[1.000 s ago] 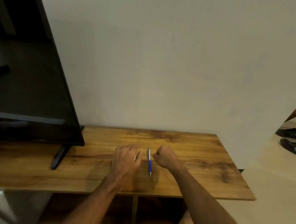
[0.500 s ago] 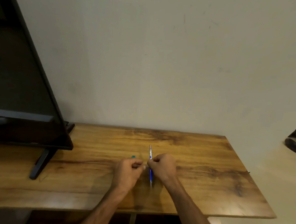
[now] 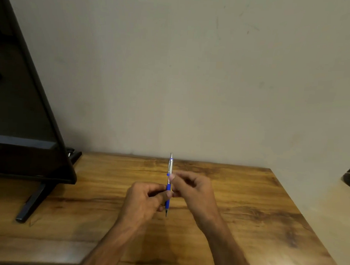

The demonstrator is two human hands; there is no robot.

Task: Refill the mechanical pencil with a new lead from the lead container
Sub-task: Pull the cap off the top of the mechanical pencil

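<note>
The mechanical pencil point(image 3: 168, 187) is bright blue along its lower grip and silver-grey on the upper barrel, with a small blue band near the top and a dark tip; the surface point(image 3: 247, 207) is honey-brown wood grain, streaked with darker brown veins and blotchy knots; the wall point(image 3: 193, 72) is plain pale greyish beige with a few faint marks; the television point(image 3: 19, 104) is black, its stand point(image 3: 32, 204) black too.

Wood-grain table point(image 3: 256, 221) against wall; black TV point(image 3: 19, 108) at left, stand foot point(image 3: 31, 205) on top.
</note>
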